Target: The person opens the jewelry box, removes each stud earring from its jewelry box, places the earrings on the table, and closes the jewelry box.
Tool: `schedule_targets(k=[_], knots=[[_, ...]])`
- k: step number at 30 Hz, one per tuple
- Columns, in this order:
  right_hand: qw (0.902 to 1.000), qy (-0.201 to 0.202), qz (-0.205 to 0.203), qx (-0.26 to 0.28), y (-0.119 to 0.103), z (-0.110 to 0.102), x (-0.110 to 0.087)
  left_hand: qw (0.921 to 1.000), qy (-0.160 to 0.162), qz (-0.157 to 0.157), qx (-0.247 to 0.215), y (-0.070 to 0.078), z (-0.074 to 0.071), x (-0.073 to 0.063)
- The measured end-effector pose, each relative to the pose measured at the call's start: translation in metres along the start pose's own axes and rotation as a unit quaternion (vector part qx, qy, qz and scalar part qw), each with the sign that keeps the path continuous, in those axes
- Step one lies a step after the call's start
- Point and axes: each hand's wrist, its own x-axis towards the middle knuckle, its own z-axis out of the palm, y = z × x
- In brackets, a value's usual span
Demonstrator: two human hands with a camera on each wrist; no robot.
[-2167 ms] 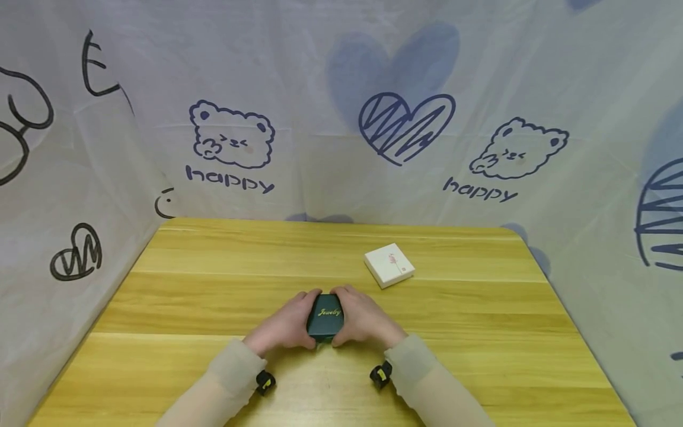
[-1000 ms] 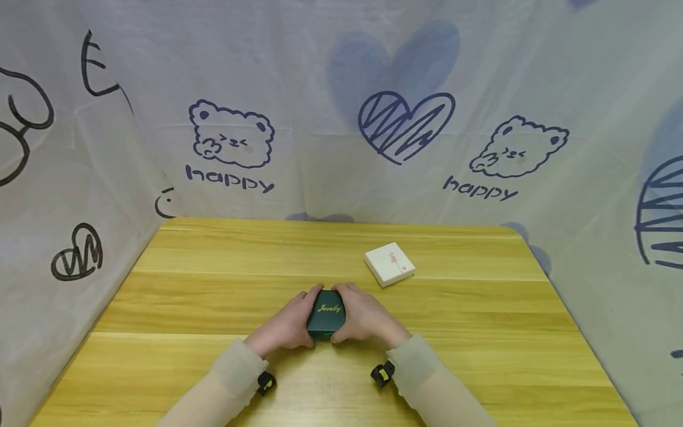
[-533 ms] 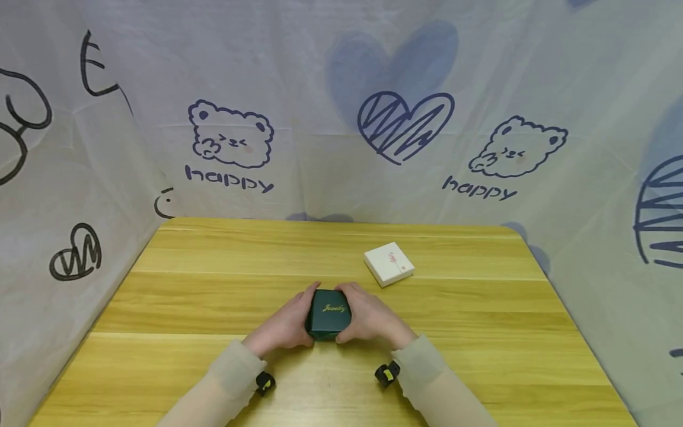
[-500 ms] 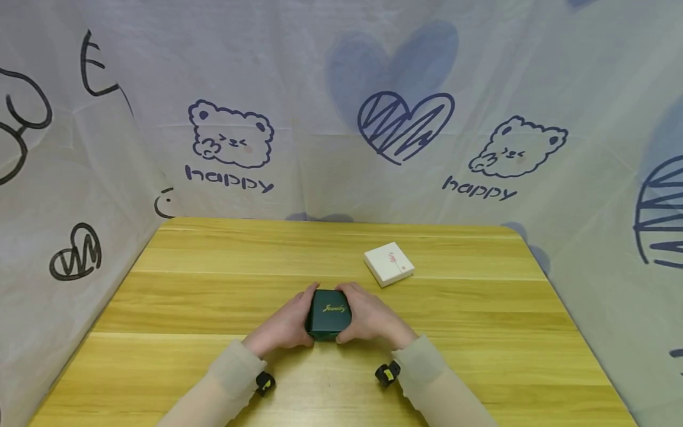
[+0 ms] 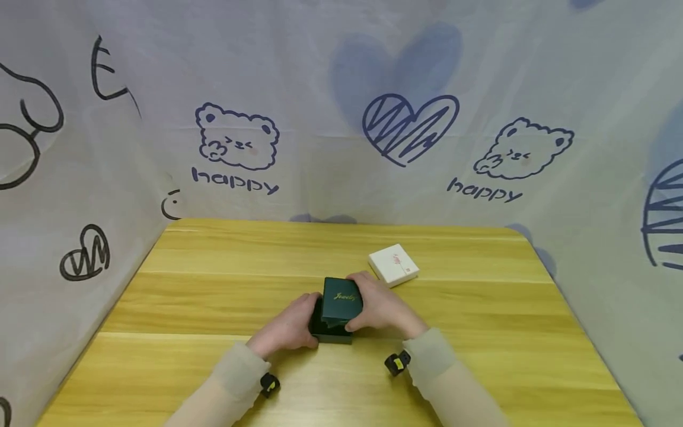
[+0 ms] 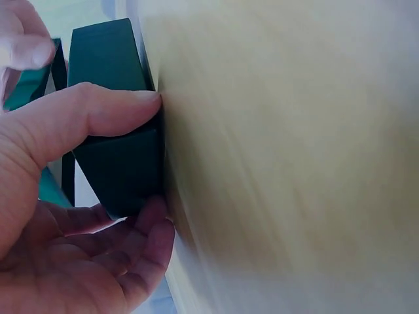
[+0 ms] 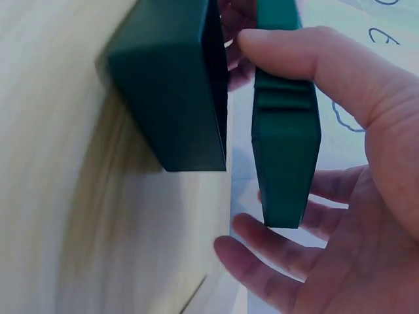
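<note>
Main change: dark green lid (image 5: 341, 299) is off. Half a second ago it covered the base (image 5: 335, 340), both hands around the box; now the two parts are separated, and right wrist view shows a clear gap. Right hand (image 5: 380, 303) has moved up and away with the lid, gripping it between thumb on near side and fingers on far side. Left hand (image 5: 290, 326) stays low, holding the base by its left end, thumb near side, fingers far side. Base sits on the wooden table (image 5: 224, 255), dark interior partly showing. White box (image 5: 395, 265) unmoved on the table, beyond the right hand
</note>
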Motion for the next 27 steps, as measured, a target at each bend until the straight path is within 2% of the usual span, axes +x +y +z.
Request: schedule_targets(k=[3,9,17,27], knots=[[0.9998,0.018,0.007,-0.005,0.004,-0.005,0.003,0.9999,-0.004,0.002,-0.013,0.000,0.004,0.001],[0.9987,0.045,0.026,0.002,0.004,-0.007,0.021,0.9997,0.000,-0.019,-0.016,0.000,0.002,-0.001],[0.9941,0.092,0.056,0.011,0.007,-0.005,0.044,0.9998,-0.016,-0.011,-0.006,-0.002,-0.005,-0.003],[0.9955,0.078,0.053,-0.003,0.016,-0.003,0.067,0.9997,-0.021,-0.003,-0.012,-0.002,-0.008,-0.005]])
